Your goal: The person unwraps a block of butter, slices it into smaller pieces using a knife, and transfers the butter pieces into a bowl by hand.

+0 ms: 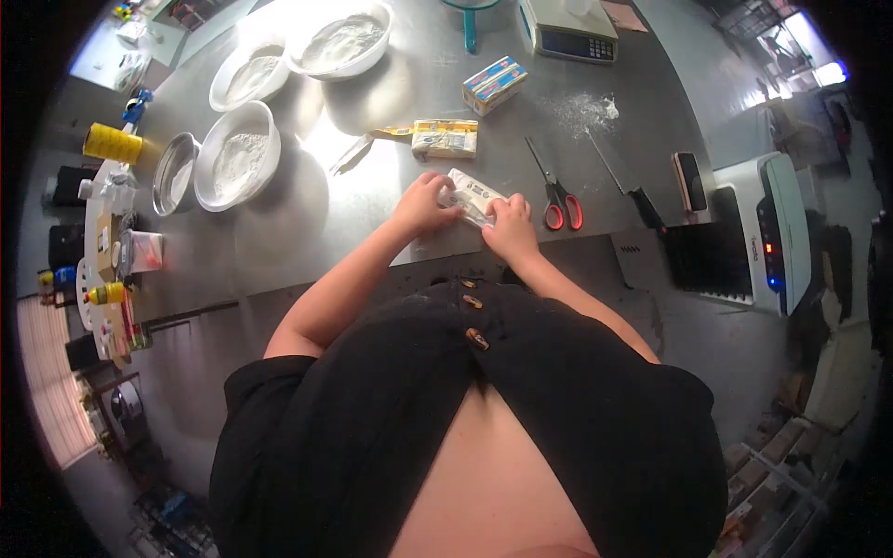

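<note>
A small white wrapped packet (474,192) with dark print lies at the near edge of the steel table, between my two hands. My left hand (428,205) grips its left end with the fingers curled. At its right end, my right hand (511,228) holds the packet with bent fingers. What is inside the wrapping does not show. Just beyond it sits a yellow-and-white packet (445,139), with a torn wrapper strip (365,147) trailing left. A blue-and-yellow packet (495,86) stands farther back.
Scissors (555,193) with red-and-black handles and a black-handled knife (625,184) lie right. Beyond are a phone (689,181), a white machine (777,232) and a scale (569,37). White bowls (274,153) of powder stand left. Spilled powder (595,112) marks the table (372,200).
</note>
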A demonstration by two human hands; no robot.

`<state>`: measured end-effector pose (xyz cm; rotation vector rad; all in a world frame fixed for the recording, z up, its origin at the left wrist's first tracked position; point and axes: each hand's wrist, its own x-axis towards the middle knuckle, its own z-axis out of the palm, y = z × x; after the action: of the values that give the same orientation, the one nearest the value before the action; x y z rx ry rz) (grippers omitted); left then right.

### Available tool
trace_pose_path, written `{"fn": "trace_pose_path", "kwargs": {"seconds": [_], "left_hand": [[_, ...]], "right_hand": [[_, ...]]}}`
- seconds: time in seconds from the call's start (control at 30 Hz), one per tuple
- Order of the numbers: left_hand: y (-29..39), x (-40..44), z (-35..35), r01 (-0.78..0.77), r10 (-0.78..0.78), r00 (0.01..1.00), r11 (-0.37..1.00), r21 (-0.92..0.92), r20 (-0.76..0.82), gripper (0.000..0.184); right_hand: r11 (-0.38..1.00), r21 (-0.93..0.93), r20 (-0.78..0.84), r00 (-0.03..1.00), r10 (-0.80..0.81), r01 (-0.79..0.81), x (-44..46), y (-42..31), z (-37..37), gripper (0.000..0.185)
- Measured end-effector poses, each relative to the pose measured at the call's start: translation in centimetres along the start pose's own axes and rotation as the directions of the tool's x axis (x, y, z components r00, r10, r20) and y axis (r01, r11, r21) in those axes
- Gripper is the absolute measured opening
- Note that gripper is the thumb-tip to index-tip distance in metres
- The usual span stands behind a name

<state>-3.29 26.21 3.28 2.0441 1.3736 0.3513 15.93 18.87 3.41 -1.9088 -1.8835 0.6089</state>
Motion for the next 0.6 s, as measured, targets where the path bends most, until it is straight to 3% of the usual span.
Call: {"fn": "trace_pose_path", "kwargs": {"seconds": [0.17,0.23,0.3,0.4,0.5,0.53,0.6], "left_hand": [[-0.1,-1.4,0.7,0.068,-0.077,0.993,0.993,-0.098,-0.091,0.026],[0.5,-2.5,0.9,0.067,-0.085,0.985,0.989,-0.129,-0.147,0.021],[1.0,-3.8,1.1,-0.016,0.006,0.95,0.999,-0.029,-0.311,0.015],[0.9,-5.4,1.0,-0.082,0.041,0.957,0.988,-0.132,-0.288,0.014],[1.7,-7.4,1.3,0.021,-0.074,0.964,0.979,-0.203,-0.257,0.015],[2.0,-7.8,1.3,0.028,-0.082,0.962,0.978,-0.206,-0.262,0.015],[2.5,-8.5,1.3,0.015,-0.037,0.971,0.995,-0.096,-0.234,0.015]], "right_hand": [[0.997,0.054,0.098,0.993,-0.064,0.059,1.5,1.5,-0.9,0.021],[0.987,0.008,0.115,0.98,-0.162,0.162,2.2,2.0,-1.2,0.017],[0.971,-0.052,0.165,0.961,-0.222,0.233,3.0,2.2,-1.6,0.015],[0.945,-0.077,0.203,0.932,-0.299,0.319,3.7,1.9,-2.0,0.013],[0.911,0.028,0.146,0.9,-0.41,0.41,3.8,1.3,-2.3,0.013],[0.875,0.096,0.084,0.872,-0.482,0.475,3.6,1.0,-2.3,0.012],[0.862,0.059,0.111,0.855,-0.506,0.503,2.8,0.4,-2.3,0.013]]}}
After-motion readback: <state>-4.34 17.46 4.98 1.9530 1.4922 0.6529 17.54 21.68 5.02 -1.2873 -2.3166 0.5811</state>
